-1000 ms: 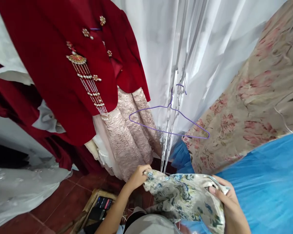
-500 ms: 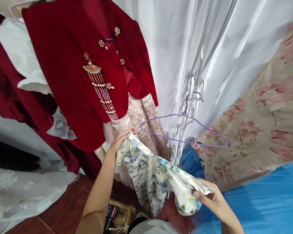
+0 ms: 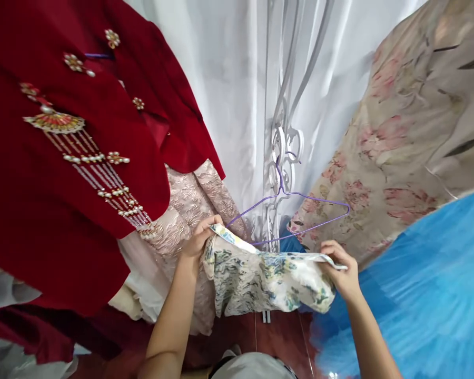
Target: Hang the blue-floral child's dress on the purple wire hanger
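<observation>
A floral garment (image 3: 272,279), white with blue, green and yellow patterns, is stretched by its top edge between my hands. It may be a skirt or a top; its exact kind does not show. My left hand (image 3: 203,237) grips the left end of the edge, fingers closed around it. At the other end, my right hand (image 3: 342,268) pinches the edge between thumb and fingers. Just behind and above the garment, a purple wire hanger (image 3: 308,196) hangs bare from a white metal stand (image 3: 278,142) with curled hooks.
At left hangs a red jacket (image 3: 142,121) with a beaded fan ornament (image 3: 57,122), over a pale pink brocade dress (image 3: 185,195). A beige floral garment (image 3: 379,142) and blue tulle (image 3: 430,295) are at right. White curtains (image 3: 229,89) hang behind, above a reddish tiled floor (image 3: 276,342).
My right hand has risen, so the garment's top edge is closer to level. The view has turned right and come closer, shifting the jacket and hanger leftward.
</observation>
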The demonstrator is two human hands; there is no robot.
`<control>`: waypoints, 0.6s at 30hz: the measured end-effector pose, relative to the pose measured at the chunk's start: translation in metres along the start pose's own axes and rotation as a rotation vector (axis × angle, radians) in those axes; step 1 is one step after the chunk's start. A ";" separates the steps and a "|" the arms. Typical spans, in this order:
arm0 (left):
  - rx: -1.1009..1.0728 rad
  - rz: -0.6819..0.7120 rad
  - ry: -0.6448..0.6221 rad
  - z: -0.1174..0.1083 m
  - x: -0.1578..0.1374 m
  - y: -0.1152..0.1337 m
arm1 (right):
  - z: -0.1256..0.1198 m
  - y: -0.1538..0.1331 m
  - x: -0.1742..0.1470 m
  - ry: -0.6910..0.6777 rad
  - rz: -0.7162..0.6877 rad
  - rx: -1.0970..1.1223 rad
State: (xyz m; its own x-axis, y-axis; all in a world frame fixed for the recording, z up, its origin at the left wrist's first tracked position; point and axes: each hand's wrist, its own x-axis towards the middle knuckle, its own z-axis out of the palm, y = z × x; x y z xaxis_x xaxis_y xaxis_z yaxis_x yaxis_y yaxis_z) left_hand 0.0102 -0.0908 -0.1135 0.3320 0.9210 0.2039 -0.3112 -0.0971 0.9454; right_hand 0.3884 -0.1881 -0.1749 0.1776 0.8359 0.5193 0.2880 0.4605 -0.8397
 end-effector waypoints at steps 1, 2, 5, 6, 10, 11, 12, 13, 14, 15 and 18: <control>0.022 0.008 -0.030 0.001 0.001 0.003 | -0.003 0.004 0.012 0.088 -0.045 -0.021; 0.037 0.013 -0.060 0.002 0.003 0.006 | -0.005 0.007 0.024 0.172 -0.070 -0.033; 0.076 0.004 -0.134 0.004 0.009 0.010 | -0.010 0.009 0.063 0.338 -0.081 -0.032; 0.086 -0.001 -0.148 0.005 0.011 0.010 | -0.011 0.009 0.075 0.349 -0.074 -0.046; 0.040 -0.018 -0.072 0.006 0.013 0.006 | -0.020 0.002 0.104 0.145 0.042 -0.261; 0.012 -0.026 -0.008 0.006 0.012 0.004 | -0.025 -0.001 0.106 0.075 0.074 -0.320; -0.021 -0.035 0.069 0.006 0.011 0.001 | -0.032 -0.005 0.105 0.014 0.099 -0.368; -0.061 -0.047 0.150 0.006 0.010 -0.003 | -0.038 -0.010 0.101 -0.039 0.116 -0.405; -0.109 -0.066 0.215 0.007 0.010 -0.008 | -0.046 -0.016 0.097 -0.086 0.129 -0.427; -0.164 -0.094 0.261 0.008 0.010 -0.013 | -0.054 -0.024 0.091 -0.140 0.143 -0.433; -0.303 -0.098 0.310 0.015 0.016 -0.030 | -0.076 -0.052 0.077 -0.334 0.216 -0.359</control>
State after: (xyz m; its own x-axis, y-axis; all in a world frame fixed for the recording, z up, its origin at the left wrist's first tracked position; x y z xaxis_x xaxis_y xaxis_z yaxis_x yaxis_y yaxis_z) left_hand 0.0384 -0.0783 -0.1351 0.1042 0.9945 -0.0128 -0.5541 0.0687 0.8296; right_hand 0.4588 -0.1706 -0.0790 -0.0241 0.9769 0.2122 0.5924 0.1849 -0.7841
